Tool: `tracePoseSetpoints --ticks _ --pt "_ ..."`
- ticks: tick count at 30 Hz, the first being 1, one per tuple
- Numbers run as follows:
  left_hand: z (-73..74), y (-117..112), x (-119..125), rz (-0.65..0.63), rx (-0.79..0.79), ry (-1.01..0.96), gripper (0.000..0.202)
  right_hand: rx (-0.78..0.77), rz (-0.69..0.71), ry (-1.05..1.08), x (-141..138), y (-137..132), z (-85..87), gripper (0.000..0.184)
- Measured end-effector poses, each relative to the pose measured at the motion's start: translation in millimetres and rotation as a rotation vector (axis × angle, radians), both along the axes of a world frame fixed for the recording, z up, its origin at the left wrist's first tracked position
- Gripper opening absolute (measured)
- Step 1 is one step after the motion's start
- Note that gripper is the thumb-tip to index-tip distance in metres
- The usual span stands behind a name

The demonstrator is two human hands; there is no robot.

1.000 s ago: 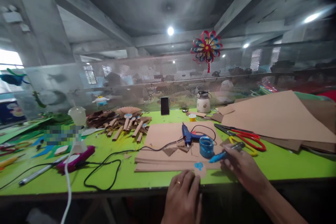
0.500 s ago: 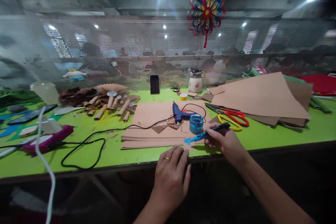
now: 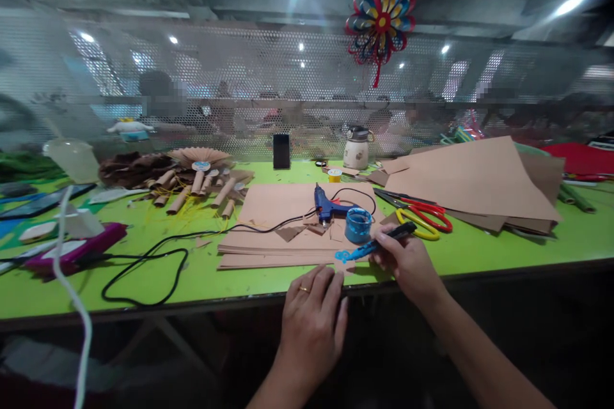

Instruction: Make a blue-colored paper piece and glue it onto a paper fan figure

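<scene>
Far left, a white cable (image 3: 71,307) hangs over the front edge of the green surface (image 3: 480,255). A pink box (image 3: 79,249) lies beside it, with a clear plastic cup (image 3: 71,158) further back. A black cord (image 3: 144,268) loops across the surface toward the middle. Behind the cord is a pile of paper rolls (image 3: 192,186), with a folded paper fan (image 3: 200,156) just behind the pile. A phone (image 3: 281,151) stands upright against the mesh screen (image 3: 240,77).

In the middle, a flat stack of brown card sheets (image 3: 268,230) carries a blue glue gun (image 3: 326,206) and a blue paint pot (image 3: 358,225), the pot just right of the gun. The left hand (image 3: 311,323) is open and flat, palm down, holding nothing. It has a ring on one finger and its fingertips sit at the front edge of the surface. They are just beside a small card piece (image 3: 346,264), but contact with it cannot be told. The card piece lies at the front edge, below the paint pot, with blue paint on it.

The right hand (image 3: 407,262) is closed around a brush (image 3: 384,241), which is held low and slanted. The brush's blue tip points left and touches the card piece.

Behind the right hand lie red and yellow scissors (image 3: 425,217). A small jug (image 3: 357,150) and a yellow spool (image 3: 334,175) stand near the mesh screen. A paper pinwheel (image 3: 380,16) hangs above them. Large brown sheets (image 3: 480,182) are piled at the right.
</scene>
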State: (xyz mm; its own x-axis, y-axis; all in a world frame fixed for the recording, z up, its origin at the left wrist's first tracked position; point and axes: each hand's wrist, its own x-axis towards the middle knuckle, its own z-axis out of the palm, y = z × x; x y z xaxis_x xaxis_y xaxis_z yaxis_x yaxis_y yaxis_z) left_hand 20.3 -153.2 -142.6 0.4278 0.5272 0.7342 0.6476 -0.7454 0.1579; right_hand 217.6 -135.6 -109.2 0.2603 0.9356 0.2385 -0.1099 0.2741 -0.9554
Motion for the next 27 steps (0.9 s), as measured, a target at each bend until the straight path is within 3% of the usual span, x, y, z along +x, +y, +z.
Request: tracePoseSetpoints --ticks 27 --pt "-1.2 -0.9 2.2 -0.004 0.054 -0.028 0.035 0.008 -0.015 -0.055 -0.2 0.7 -3.5 0.024"
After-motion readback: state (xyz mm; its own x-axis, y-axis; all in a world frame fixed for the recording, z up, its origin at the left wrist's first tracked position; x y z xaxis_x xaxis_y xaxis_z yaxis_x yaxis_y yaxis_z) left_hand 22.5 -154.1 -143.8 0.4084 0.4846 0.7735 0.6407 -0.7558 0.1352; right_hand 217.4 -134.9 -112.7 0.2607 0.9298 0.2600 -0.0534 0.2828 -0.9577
